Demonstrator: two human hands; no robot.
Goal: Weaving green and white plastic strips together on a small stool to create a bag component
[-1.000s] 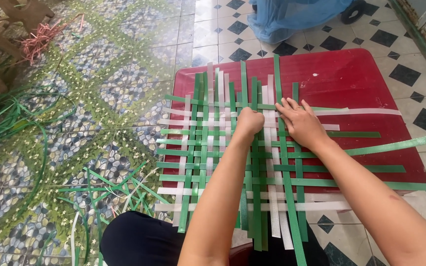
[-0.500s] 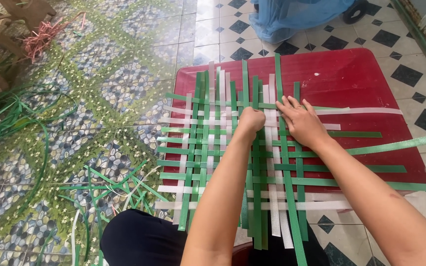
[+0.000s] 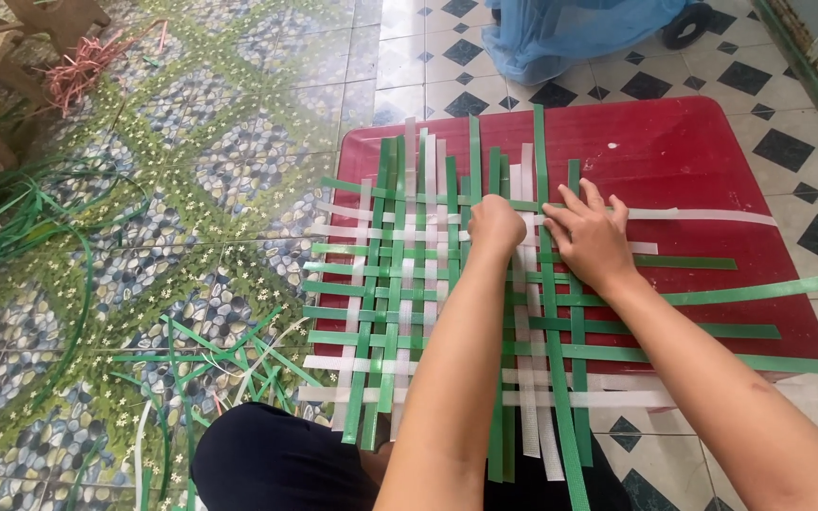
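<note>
In the head view, a woven mat of green and white straps lies on a low red table, covering its left half and hanging over the near edge. The left hand is curled into a fist, pinching strap ends near the mat's far edge. The right hand lies flat just beside it, fingers spread open, pressing down on the strips. Long green strips run off the table's right edge. Loose green strips litter the tiled floor left of the table. A blue plastic-covered object stands beyond the far edge.
</note>
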